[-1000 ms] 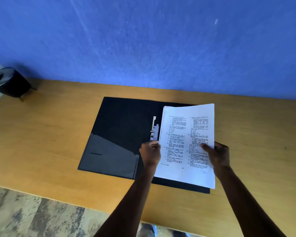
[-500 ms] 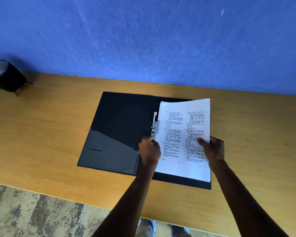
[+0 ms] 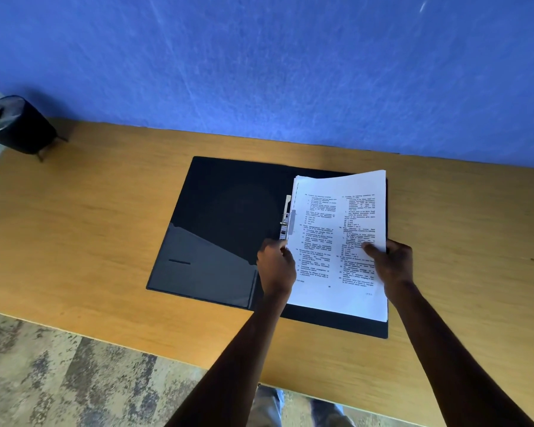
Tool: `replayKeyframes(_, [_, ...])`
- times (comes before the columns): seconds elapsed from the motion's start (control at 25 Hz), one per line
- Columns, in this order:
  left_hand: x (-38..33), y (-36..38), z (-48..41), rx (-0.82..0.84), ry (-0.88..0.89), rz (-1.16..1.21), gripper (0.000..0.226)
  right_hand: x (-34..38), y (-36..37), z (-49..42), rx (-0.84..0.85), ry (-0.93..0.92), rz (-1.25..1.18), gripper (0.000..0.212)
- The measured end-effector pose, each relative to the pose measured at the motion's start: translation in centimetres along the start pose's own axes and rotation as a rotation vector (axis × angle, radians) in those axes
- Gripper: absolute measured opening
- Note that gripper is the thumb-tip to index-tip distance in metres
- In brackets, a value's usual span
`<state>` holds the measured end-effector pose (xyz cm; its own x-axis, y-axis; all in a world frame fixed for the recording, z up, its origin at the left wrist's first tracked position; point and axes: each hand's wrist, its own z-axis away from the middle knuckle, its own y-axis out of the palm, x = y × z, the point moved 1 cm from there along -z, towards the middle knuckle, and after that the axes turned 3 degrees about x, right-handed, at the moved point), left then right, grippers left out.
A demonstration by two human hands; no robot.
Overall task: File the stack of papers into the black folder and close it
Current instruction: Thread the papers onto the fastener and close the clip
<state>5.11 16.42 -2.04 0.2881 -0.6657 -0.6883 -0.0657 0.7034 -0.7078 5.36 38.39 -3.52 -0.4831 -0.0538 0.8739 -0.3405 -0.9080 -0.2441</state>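
Papers [image 3: 339,241] sit mid-frame over the right half of the open black folder [image 3: 222,229], beside its metal clip [image 3: 285,223]. My left hand [image 3: 275,266] and right hand [image 3: 392,263] pinch the stack's edges. Filing step: next, seat the sheets under the clip.

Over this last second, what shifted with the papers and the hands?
The stack of papers has slid left toward the metal clip, its left edge now against it. Both the left hand and right hand keep their grip; the black folder stays open.
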Motion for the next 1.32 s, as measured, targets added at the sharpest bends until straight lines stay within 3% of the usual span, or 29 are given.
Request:
replayKeyframes(0.32, [0.0, 0.0, 0.1, 0.022, 0.038, -0.048, 0.025, 0.5, 0.0, 0.3, 0.015, -0.020, 0.105, 0.018])
replayKeyframes(0.92, [0.0, -0.2, -0.1, 0.040, 0.039, -0.053, 0.018, 0.8, -0.7, -0.5, 0.044, -0.013, 0.208, 0.006])
replayKeyframes(1.16, [-0.2, -0.1, -0.1, 0.043, 0.034, -0.082, 0.018, 1.5, -1.5, -1.2, -0.266, -0.439, 0.642, 0.030])
replayKeyframes(1.32, [0.1, -0.1, -0.1, 0.047, 0.049, -0.070, 0.022, 1.3, 2.4, -0.2, -0.165, -0.651, 0.734, 0.045])
